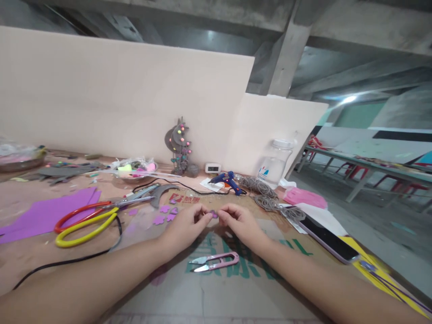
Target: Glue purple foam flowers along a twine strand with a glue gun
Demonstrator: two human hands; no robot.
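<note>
My left hand (pixel 191 223) pinches a small purple piece (pixel 213 214) between thumb and finger. Its exact shape is partly hidden, and it looks blurred. Close on its other side is my right hand (pixel 240 223), thumb and forefinger pressed together at the piece's edge. Several purple flower cutouts (pixel 164 209) lie beside my left hand on the cardboard (pixel 229 297). Below both hands rests a pair of pink thread snips (pixel 216 261), blades toward the left.
Red-and-yellow-handled scissors (pixel 86 221) and purple sheets (pixel 56 213) lie left. Behind the hands are a blue glue gun (pixel 230 182), a small digital clock (pixel 212 168) and a decorated grey moon ornament (pixel 178 144). Right are grey cord coils (pixel 265 202), a clear jar (pixel 275 164) and a phone (pixel 327 236).
</note>
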